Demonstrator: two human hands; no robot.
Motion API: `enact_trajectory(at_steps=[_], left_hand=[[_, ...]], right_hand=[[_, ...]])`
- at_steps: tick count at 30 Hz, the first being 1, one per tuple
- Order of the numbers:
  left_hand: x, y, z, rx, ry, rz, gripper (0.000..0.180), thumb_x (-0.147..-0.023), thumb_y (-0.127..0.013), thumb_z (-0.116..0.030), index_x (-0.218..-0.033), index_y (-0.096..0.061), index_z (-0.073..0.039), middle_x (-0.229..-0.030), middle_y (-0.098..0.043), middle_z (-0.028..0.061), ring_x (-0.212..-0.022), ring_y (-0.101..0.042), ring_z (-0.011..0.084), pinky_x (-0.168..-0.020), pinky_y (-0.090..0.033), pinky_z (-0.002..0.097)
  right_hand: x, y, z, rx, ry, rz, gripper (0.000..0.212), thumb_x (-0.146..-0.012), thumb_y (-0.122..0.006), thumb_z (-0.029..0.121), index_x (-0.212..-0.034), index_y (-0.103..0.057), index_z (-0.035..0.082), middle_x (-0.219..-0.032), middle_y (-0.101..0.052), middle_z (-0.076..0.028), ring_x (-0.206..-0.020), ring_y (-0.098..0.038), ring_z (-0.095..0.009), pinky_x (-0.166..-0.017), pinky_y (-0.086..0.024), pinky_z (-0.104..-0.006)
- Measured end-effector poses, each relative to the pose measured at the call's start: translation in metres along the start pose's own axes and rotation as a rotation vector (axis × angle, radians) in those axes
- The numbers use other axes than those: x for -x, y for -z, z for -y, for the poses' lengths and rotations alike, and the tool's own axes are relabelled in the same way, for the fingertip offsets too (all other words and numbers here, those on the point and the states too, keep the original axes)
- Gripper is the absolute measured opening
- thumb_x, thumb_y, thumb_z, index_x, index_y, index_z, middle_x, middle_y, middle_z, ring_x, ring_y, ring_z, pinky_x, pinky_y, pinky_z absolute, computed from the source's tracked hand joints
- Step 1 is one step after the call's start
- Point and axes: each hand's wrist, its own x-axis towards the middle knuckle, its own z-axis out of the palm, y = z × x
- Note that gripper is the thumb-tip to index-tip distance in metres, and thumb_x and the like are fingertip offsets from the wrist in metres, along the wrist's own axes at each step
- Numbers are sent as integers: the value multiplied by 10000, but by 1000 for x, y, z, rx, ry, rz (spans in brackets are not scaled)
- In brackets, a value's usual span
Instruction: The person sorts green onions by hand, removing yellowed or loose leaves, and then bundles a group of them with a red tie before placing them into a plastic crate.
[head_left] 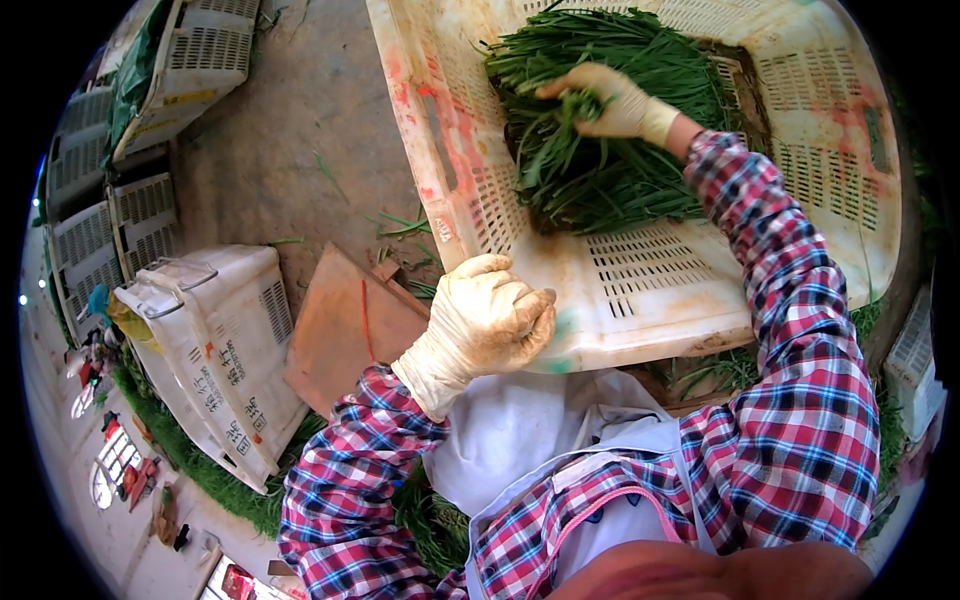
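Note:
Inside a white, red-stained plastic crate (560,335), a thick pile of long, flat green leaves, like garlic chives (650,60), lies against the far side. My right hand (615,105), in a stained pale glove, reaches over this pile with its fingers closed round a small bunch of the chives (580,103). The lower ends of that bunch merge with the pile. At the crate's near left corner is my gloved left hand (485,320), its fingers curled into a fist. Whatever it holds, if anything, is hidden.
A brownish board (345,330) leans beside the crate on the left. Further left stands a white crate with dark markings (215,350), and stacked crates (205,50) rise behind it. More greens (180,450) lie on the floor. Another pale crate (912,340) sits at far right.

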Motion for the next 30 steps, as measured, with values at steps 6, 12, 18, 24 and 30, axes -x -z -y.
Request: enact_trajectory(at_steps=[6, 12, 18, 24, 30], left_hand=[[1, 0, 0, 2, 7, 3, 111, -704, -683, -95, -806, -702, -135, -613, -616, -1, -600, -621, 180, -772, -534, 355], [3, -2, 2, -2, 13, 6, 130, -703, -680, -79, -819, -700, -134, -616, -619, -2, -601, -622, 180, -771, -530, 358], [4, -3, 2, -14, 29, 18, 143, -698, -681, -80, -831, -695, -132, -617, -619, 2, -601, -621, 184, -768, -527, 357], [1, -1, 0, -1, 35, 22, 155, -697, -677, -77, -843, -694, -127, -609, -607, 7, -598, -616, 197, -764, -525, 364], [1, -2, 1, -20, 31, 47, 150, -692, -678, -78, -833, -696, -126, -605, -600, 10, -598, -615, 203, -761, -524, 363]], right_hand=[[6, 22, -7, -275, -193, 41, 536, -772, -657, -71, -1277, -608, 100, -1323, -620, -51, -1241, -555, -189, -1069, -446, -330], [6, 35, -14, -397, -110, -13, 513, -821, -659, -31, -1311, -588, 103, -1371, -584, -36, -1265, -522, -173, -1076, -438, -335], [9, 73, -19, -363, 41, -48, 532, -866, -700, 182, -1367, -548, 88, -1376, -573, -47, -1171, -561, -171, -1037, -460, -345], [-2, 41, 3, 104, -79, 17, 789, -769, -678, 12, -1480, -413, 227, -1461, -429, -123, -1193, -560, -294, -1022, -478, -344], [-26, -20, 30, 305, -410, 469, 1009, -692, -767, 188, -1546, -235, 120, -1308, -507, -205, -1130, -581, -379, -907, -526, -404]])
